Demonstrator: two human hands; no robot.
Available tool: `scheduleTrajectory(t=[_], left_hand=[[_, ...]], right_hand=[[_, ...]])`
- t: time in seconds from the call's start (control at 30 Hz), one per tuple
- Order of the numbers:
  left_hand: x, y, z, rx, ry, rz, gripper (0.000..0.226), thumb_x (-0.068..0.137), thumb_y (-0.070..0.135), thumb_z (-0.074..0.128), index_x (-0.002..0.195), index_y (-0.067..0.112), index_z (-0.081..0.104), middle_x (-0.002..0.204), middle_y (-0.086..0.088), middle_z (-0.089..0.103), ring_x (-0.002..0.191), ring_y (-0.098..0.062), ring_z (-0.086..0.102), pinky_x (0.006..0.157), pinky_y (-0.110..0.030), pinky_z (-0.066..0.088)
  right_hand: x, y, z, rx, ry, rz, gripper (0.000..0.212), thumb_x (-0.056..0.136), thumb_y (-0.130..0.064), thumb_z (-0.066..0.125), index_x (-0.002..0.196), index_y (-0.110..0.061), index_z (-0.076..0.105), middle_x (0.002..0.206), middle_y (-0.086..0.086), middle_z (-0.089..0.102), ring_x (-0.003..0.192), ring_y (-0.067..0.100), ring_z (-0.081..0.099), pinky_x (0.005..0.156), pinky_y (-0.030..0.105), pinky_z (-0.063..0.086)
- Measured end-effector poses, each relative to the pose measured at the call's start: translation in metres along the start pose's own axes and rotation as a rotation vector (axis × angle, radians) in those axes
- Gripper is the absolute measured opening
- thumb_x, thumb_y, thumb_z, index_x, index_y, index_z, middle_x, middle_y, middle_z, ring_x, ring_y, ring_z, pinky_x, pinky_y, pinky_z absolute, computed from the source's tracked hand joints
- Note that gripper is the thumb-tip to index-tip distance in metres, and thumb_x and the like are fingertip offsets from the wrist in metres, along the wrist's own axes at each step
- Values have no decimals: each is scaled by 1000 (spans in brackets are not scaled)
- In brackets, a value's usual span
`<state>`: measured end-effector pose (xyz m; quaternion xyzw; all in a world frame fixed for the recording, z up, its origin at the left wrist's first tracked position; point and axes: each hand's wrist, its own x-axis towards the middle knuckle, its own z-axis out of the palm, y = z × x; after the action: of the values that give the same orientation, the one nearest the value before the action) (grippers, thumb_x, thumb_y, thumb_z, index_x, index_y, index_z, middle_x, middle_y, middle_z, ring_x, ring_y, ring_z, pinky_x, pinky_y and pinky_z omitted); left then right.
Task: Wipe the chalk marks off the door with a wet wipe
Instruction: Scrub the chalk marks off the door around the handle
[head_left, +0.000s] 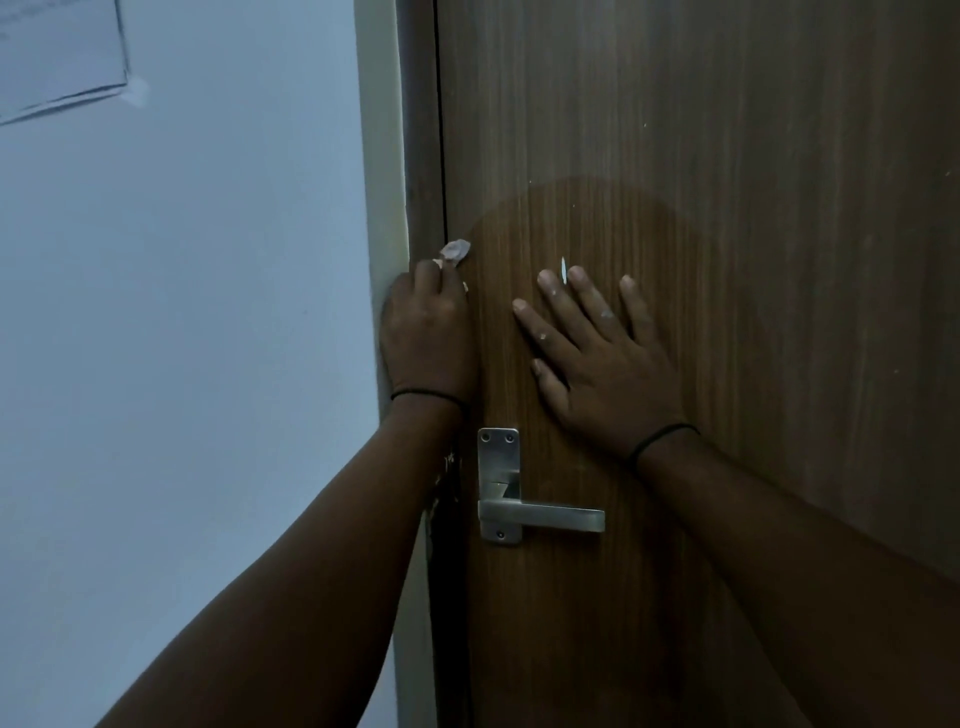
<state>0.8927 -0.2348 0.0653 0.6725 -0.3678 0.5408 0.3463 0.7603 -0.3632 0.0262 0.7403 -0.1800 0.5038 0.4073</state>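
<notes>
Dim, bluish, soft-focus view: the door (727, 208) bears a glossy damp sheen at centre, the arms cast faint shadows, and the paper (57, 52) at upper left is blurred.

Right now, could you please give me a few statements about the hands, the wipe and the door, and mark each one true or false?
1. The left hand holds a crumpled wet wipe near the door's left edge. True.
2. The right hand is closed in a fist. False: it lies flat on the door with fingers spread.
3. A small white chalk mark shows between two right-hand fingertips. True.
4. The door handle is above both hands. False: it is below them.
5. A darker, damp-looking patch spreads on the door above the hands. True.
</notes>
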Motion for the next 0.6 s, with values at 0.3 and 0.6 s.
scheduleTrajectory(t=[0.3, 0.6], left_hand=[[-11, -6, -2, 282, -178, 46, 59, 101, 26, 19, 152, -1, 9, 160, -20, 11, 150, -31, -2, 119, -43, -8], [-68, -13, -5, 295, -333, 51, 61, 103, 29, 16, 149, -8, 4, 158, -28, 2, 149, -35, -5, 115, -42, -18]], right_hand=[[-1, -1, -1, 8, -8, 4, 57, 104, -45, 32, 157, -27, 25, 166, 5, 19, 154, 27, 14, 120, 59, 15], [-3, -1, 0, -2, 40, 10, 56, 104, -44, 36, 157, -25, 29, 165, 6, 22, 153, 27, 18, 120, 59, 18]])
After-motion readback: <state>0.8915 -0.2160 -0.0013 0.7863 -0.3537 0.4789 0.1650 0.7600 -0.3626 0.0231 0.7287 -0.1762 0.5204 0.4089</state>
